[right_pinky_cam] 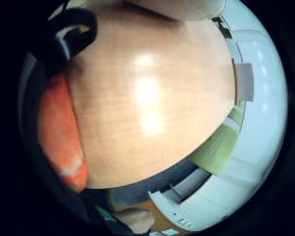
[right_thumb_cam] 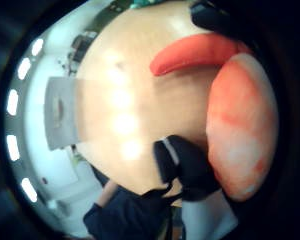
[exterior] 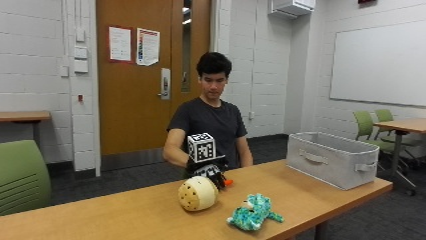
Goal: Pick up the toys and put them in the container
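My gloved right hand (exterior: 209, 172) hovers just above the wooden table (exterior: 133, 215), behind a cream round toy with dots (exterior: 198, 193). Its fingers curl round an orange toy (exterior: 228, 183), of which only a small tip peeks out in the outside view. The thumb side palm view shows this orange and white toy (right_thumb_cam: 240, 125) close against the palm, with a long orange part (right_thumb_cam: 200, 52) sticking out and a gloved finger (right_thumb_cam: 187, 167) beside it. The same orange toy (right_pinky_cam: 61, 132) also shows in the little finger side palm view. A teal plush (exterior: 253, 212) lies near the table's front edge. The grey fabric container (exterior: 331, 158) stands at the table's right end.
A green chair (exterior: 23, 175) stands at the left. More green chairs (exterior: 373, 127) and another table (exterior: 403, 125) are at the far right. Bare tabletop lies between the toys and the container.
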A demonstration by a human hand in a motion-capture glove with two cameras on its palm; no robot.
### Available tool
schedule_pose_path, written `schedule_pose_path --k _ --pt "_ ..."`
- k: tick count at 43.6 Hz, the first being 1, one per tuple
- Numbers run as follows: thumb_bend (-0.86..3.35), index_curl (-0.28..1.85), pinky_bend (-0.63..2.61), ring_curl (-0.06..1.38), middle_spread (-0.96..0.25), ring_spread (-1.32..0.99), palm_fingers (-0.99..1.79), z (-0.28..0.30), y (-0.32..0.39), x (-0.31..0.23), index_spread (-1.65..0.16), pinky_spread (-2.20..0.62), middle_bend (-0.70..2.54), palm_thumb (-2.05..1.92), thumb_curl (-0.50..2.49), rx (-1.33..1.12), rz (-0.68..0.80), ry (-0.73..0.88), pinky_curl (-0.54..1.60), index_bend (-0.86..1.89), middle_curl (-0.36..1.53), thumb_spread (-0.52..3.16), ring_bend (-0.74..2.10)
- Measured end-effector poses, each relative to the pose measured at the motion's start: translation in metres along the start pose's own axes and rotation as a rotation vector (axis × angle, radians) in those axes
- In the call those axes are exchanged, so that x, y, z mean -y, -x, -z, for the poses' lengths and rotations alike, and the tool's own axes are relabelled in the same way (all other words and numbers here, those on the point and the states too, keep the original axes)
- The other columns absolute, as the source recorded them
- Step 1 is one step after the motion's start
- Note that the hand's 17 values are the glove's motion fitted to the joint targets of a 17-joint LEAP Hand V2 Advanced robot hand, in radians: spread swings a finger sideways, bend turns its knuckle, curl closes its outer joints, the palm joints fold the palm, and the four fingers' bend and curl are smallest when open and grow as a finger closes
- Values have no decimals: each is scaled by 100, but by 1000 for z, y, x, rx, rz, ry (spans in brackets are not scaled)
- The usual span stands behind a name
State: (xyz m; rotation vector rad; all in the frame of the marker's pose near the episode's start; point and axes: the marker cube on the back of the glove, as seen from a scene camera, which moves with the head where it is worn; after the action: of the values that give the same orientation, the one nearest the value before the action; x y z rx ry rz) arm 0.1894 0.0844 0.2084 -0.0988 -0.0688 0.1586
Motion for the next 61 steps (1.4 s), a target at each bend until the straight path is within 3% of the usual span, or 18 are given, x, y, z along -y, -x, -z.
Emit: schedule_pose_path --k 1,5,9,12,22,29,43,61 --pt "-1 19 80 33 -21 -39 29 1 0 0 -32 -18 31 2 15 8 -3 -16 37 1 37 112 66" --pt "10 11 82 38 -30 -48 86 4 0 -1 -34 -33 54 20 20 -24 -26 -74 34 2 43 123 97" --pt "20 11 82 47 -34 -47 114 9 2 1 -34 -38 71 42 29 -91 -36 -46 36 13 51 120 116" --pt "23 16 81 53 -37 -45 120 11 2 4 -35 -41 77 52 35 -109 -24 -11 39 24 56 109 123" --pt "24 26 86 55 -39 -42 112 53 16 25 -38 -46 79 63 48 -78 -13 54 43 46 62 86 116" --pt "23 30 87 54 -40 -41 114 110 57 38 -39 -46 78 63 55 -91 28 -22 44 47 64 80 115" --pt "20 34 88 53 -41 -40 113 226 178 78 -40 -47 79 62 67 -73 140 -185 44 40 68 74 119" --pt "18 41 89 53 -42 -40 113 299 379 74 -41 -46 80 61 80 -39 241 -311 44 33 72 73 122"
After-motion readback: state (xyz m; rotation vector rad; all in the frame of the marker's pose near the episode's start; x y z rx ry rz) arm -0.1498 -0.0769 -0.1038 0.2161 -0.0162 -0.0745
